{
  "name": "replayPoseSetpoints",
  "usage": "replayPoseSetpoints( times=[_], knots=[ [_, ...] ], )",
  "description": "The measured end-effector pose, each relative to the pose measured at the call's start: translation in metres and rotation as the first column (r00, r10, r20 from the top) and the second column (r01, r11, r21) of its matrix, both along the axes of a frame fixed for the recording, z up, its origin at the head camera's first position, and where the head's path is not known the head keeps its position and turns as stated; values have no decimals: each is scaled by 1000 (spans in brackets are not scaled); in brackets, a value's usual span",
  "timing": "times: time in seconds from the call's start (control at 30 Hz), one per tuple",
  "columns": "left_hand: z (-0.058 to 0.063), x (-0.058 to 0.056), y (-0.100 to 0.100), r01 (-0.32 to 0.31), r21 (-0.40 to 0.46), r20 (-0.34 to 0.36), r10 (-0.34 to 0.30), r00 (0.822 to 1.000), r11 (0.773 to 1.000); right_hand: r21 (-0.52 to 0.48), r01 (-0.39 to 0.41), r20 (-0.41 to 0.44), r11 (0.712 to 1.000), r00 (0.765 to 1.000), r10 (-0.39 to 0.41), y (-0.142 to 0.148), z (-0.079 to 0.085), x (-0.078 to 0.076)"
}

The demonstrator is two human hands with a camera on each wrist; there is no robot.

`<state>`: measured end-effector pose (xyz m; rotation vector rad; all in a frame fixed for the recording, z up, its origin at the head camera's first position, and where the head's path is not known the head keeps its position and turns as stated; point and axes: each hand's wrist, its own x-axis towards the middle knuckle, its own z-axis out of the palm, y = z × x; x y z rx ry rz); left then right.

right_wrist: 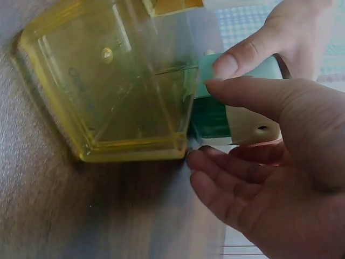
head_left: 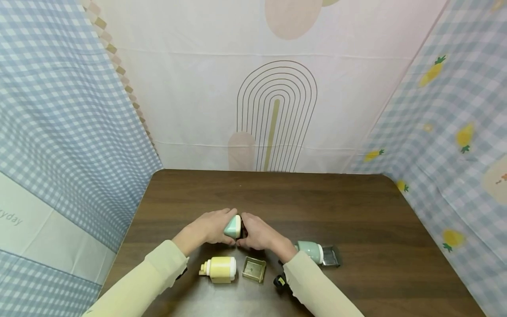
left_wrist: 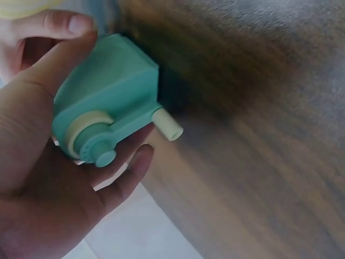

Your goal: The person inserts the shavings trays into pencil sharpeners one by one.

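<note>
My left hand (head_left: pixel 215 225) grips a mint green crank pencil sharpener (left_wrist: pixel 110 81), thumb along its body. Its cream-tipped crank points away from the palm in the left wrist view. On the sharpener's other side, my right hand (head_left: pixel 259 231) has its thumb and fingers around the dark green see-through drawer (right_wrist: pixel 213 118), next to the cream face. Both thumbs come close together there. Closer to me lie a yellow pencil sharpener (head_left: pixel 221 267) on its side and, beside it, a yellow see-through drawer (head_left: pixel 254 269), large in the right wrist view.
Under my right forearm, partly hidden, lies a grey-green pencil sharpener (head_left: pixel 310 252) with a dark see-through drawer (head_left: pixel 331 256) at its right end. A black item (head_left: pixel 280 281) shows by the right sleeve. Cloth hangings (head_left: pixel 190 101) border the brown wooden table (head_left: pixel 277 189).
</note>
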<state>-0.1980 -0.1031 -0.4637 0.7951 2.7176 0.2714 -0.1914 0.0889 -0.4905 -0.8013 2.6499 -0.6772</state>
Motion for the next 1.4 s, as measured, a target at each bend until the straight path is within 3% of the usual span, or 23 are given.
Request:
replayPoseSetpoints(
  times=[0.13, 0.27, 0.37, 0.47, 0.53, 0.6, 0.7, 0.83, 0.9, 1.0, 1.23, 1.4],
  knots=[
    [3, 1, -4, -13, 10, -6, 13, 1000, 1000, 39, 4, -36, 999, 999, -2, 2, 4, 7],
    [11, 8, -9, 2, 89, -124, 9, 992, 996, 104, 9, -113, 994, 994, 3, 7, 8, 15],
    [19, 16, -11, 51, 163, -251, -9, 968, 985, 148, 12, -183, 989, 983, 15, 12, 11, 22],
    [26, 26, -9, 134, 206, -361, -52, 931, 969, 177, -13, -234, 984, 971, 55, 20, 17, 28],
    [31, 34, -7, 186, 216, -407, -85, 909, 958, 179, -50, -228, 983, 969, 91, 25, 21, 33],
    [35, 43, -5, 223, 217, -419, -116, 900, 950, 174, -99, -202, 980, 970, 134, 30, 26, 37],
    [39, 54, -3, 236, 196, -358, -154, 921, 952, 179, -156, -158, 971, 970, 185, 35, 31, 45],
    [40, 64, -2, 222, 121, -160, -202, 966, 967, 242, -194, -140, 951, 963, 232, 40, 30, 56],
    [38, 69, -2, 209, 75, -64, -205, 977, 975, 284, -206, -146, 936, 956, 254, 41, 28, 60],
    [33, 77, -2, 175, 11, 28, -175, 984, 985, 347, -217, -161, 913, 945, 286, 41, 25, 64],
    [21, 95, -1, 116, -98, 65, -110, 992, 988, 415, -215, -184, 884, 932, 313, 42, 20, 71],
    [15, 96, 1, 139, -105, -3, -140, 990, 985, 433, -191, -190, 881, 936, 296, 43, 18, 72]
  ],
)
